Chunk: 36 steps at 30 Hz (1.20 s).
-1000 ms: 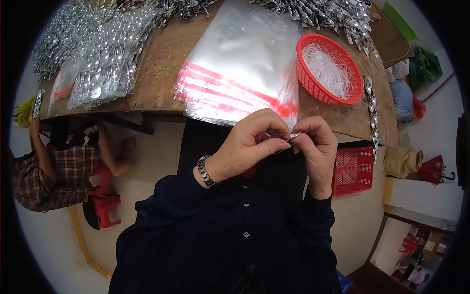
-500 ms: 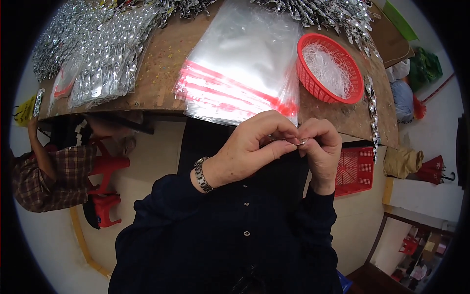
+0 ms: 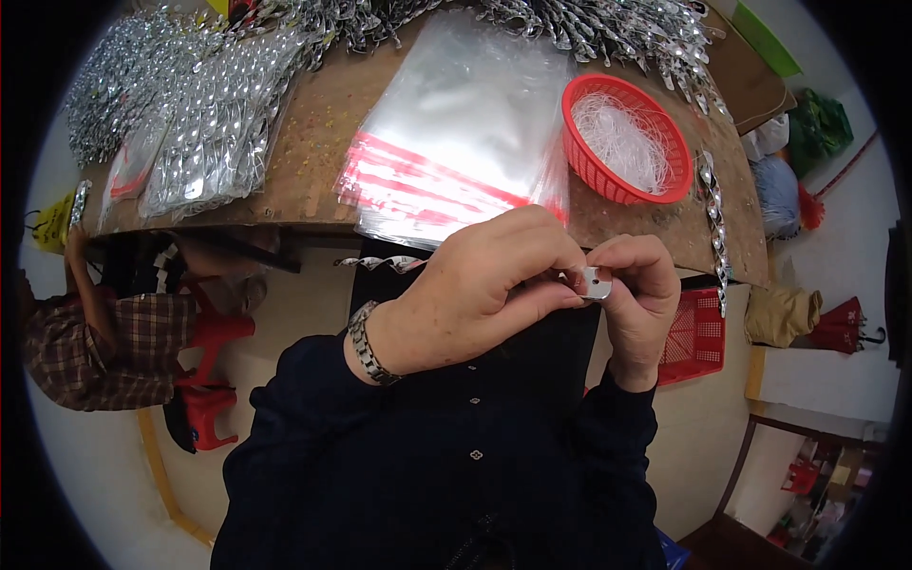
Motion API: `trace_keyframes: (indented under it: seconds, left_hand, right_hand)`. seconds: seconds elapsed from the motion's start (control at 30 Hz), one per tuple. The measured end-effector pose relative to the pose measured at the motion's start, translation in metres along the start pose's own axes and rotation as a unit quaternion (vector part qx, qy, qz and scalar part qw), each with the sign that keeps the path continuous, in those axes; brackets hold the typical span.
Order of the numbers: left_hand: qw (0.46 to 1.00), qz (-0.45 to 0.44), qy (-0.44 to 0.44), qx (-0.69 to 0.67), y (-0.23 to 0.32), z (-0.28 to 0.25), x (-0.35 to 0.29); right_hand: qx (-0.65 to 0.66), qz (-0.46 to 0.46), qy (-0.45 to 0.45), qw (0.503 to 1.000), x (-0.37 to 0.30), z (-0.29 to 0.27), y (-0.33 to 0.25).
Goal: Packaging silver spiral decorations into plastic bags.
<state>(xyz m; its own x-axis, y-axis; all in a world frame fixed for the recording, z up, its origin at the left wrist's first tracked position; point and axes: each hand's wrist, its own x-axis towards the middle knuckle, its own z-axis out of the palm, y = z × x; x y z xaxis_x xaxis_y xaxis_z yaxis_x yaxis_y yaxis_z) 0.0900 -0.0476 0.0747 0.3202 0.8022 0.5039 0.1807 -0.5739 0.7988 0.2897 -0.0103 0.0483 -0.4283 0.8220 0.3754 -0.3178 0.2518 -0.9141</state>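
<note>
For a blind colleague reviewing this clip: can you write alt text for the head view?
Both hands meet at chest height, the left hand and right hand pinching a small silvery piece. Beyond them, a wooden table holds clear bags with red strips, a red basket and heaps of silvery pieces.

Wooden table: bags, basket, trinkets

Left hand and right hand meet chest-high, fingers pinched together.

bags on table, basket right of them.
</note>
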Motion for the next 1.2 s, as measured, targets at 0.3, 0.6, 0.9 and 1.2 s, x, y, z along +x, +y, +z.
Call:
trace_keyframes:
  seconds: [0.3,0.6,0.9,1.2]
  left_hand:
    - [1.000,-0.004,-0.007,0.021,-0.003,0.003,0.002]
    - [0.999,-0.017,-0.002,0.033,-0.009,0.005,0.000]
    - [1.000,-0.014,0.010,-0.021,-0.015,0.010,-0.007]
    - [0.998,-0.045,0.028,-0.033,-0.015,0.015,-0.014]
  right_hand:
    - [-0.009,0.025,0.046,0.999,-0.006,0.004,-0.009]
    - [-0.016,0.042,0.037,0.998,-0.008,0.000,-0.008]
    - [-0.069,0.030,0.027,0.997,-0.008,0.000,-0.011]
    - [-0.105,0.077,-0.009,0.991,-0.007,0.001,-0.014]
